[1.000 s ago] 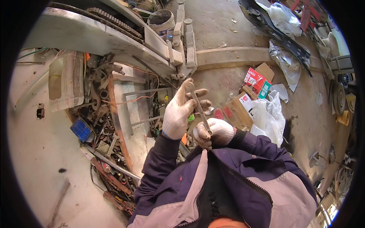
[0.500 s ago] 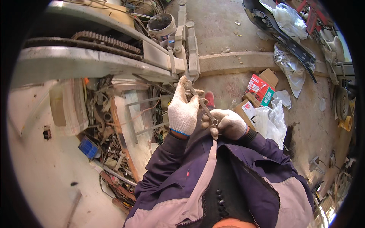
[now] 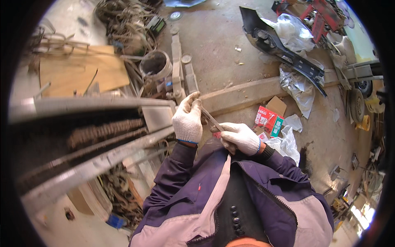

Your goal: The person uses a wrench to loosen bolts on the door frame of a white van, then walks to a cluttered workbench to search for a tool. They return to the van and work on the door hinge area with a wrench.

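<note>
A long metal wrench slants between my two gloved hands, in front of my open jacket. My left hand is closed round its upper end, which the fingers largely cover. At the lower end, the fingers and thumb of my right hand pinch the wrench and hide its tip. Both hands wear white knitted gloves, soiled at the fingertips. Just left of my left hand stands a grey metal post with a chain running inside it.
A metal lift arm and a grimy bucket lie beyond the post. A raised beam crosses the floor ahead. To the right are a red and green carton, plastic wrapping and a black car part. Scrap metal lies at lower left.
The view has swung, so the post now sits lower at the left. My right hand has turned its back upward and covers the ring end of the wrench, which showed before.
</note>
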Demonstrator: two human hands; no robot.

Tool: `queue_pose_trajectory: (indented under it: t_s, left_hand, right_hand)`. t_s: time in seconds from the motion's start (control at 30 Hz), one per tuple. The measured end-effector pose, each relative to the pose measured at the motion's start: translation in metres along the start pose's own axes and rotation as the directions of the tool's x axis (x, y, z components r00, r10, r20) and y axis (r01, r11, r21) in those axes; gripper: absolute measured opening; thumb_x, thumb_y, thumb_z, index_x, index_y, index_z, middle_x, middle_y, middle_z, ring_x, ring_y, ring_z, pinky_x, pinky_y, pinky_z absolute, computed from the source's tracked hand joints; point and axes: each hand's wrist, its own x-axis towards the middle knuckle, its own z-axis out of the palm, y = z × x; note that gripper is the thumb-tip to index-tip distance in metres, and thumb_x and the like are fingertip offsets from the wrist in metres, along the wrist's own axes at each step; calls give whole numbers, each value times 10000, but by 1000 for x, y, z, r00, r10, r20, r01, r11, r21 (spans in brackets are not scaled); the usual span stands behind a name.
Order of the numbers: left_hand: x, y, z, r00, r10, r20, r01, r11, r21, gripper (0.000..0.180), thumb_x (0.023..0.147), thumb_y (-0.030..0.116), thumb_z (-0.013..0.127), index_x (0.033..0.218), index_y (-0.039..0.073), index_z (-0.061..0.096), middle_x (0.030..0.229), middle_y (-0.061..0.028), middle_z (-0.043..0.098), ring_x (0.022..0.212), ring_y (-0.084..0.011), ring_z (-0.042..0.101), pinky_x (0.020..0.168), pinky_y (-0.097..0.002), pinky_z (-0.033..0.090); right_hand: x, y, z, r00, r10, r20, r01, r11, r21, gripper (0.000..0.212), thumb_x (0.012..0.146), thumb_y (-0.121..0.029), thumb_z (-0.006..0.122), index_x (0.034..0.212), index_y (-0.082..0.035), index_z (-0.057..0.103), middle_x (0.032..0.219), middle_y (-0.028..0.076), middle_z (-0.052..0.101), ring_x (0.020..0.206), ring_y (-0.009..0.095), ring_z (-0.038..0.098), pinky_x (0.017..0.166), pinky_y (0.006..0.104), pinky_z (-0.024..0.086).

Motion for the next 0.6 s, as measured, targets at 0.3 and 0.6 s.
queue_pose_trajectory:
  t_s: [0.3,0.6]
  left_hand:
    - [258,-86,-20,980,-125,-156,124,992,-16,211,1154,127,572,1270,31,720,853,-82,756,640,-144,692,563,-280,556]
    - [289,-222,-89,836,-535,-119,190,80,979,530,1047,483,552,1180,33,800,1186,-289,767,1158,-503,710,1033,-553,553]
  right_hand:
    - [64,-79,-178,941,-120,-317,239,897,371,201,1078,-163,667,1209,-11,684,877,47,685,676,137,658,641,286,545]
    - [149,-284,-367,859,-397,-323,465,869,169,219,1002,-45,680,1202,40,706,979,115,738,876,194,728,811,323,575]
